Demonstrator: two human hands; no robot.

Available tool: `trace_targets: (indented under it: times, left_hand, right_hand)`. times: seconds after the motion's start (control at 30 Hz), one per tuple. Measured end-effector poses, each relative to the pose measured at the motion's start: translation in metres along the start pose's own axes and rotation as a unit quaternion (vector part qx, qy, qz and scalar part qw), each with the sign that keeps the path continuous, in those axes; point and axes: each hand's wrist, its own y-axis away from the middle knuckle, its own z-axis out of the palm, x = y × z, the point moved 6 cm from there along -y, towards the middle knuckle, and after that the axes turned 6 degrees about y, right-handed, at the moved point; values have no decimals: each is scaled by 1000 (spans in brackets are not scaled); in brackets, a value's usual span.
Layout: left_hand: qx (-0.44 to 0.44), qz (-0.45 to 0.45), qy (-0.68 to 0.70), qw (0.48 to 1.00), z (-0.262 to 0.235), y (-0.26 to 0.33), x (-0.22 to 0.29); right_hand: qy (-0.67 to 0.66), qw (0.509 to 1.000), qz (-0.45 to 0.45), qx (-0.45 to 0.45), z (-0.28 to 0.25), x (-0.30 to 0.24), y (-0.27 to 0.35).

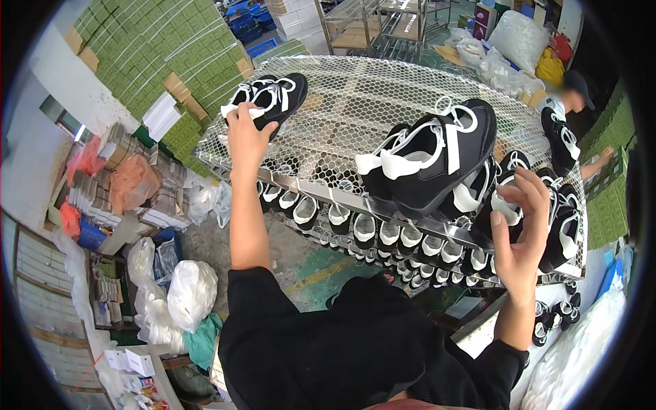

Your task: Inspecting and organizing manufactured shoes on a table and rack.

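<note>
The left hand (247,137) is reaching up at about eleven o'clock and closing its fingers on a black shoe with white laces (272,98), which is lying on the top wire-mesh shelf (355,102) of a metal rack, near the shelf's left corner. The right hand (521,236) is raised at about three o'clock with its fingers spread apart, fingertips touching a black-and-white shoe (509,201) at the right end of the rack; whether it is actually gripping that shoe cannot be told. Between the two hands, a pair of black shoes with white straps (427,160) is resting on the mesh near its front edge, toward one o'clock from the picture's middle. Under the mesh, a row of more black-and-white shoes (383,232) is sitting on the lower shelf, running toward four o'clock. At ten o'clock, stacks of green cartons (164,48) are leaning behind the rack. White plastic bags (191,294) are lying on the floor at eight o'clock. At two o'clock another person in a dark cap (574,96) is working beyond the rack.
</note>
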Motion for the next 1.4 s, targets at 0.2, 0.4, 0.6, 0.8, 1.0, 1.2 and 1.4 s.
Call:
trace_targets:
  times: [0.2, 0.4, 0.6, 0.8, 1.0, 1.2, 1.4]
  left_hand:
    - [95, 46, 105, 989, -3, 16, 20]
    - [55, -38, 297, 953, 4, 14, -2]
    - [-90, 12, 460, 883, 1, 33, 36]
    - [163, 14, -7, 987, -15, -33, -86]
    - [73, -3, 244, 967, -7, -23, -64]
    - [161, 51, 464, 870, -40, 20, -19]
    - [183, 157, 473, 848, -69, 55, 21]
  right_hand:
    - [1, 1000, -11, 11, 11, 1, -1]
    - [0, 1000, -11, 14, 21, 3, 1]
    - [-23, 999, 18, 25, 22, 7, 8]
    - [-52, 998, 19, 31, 19, 9, 15]
    - [-50, 997, 42, 43, 20, 16, 19]
    - [-29, 998, 41, 28, 22, 12, 13]
    - [-6, 999, 14, 52, 13, 0, 6]
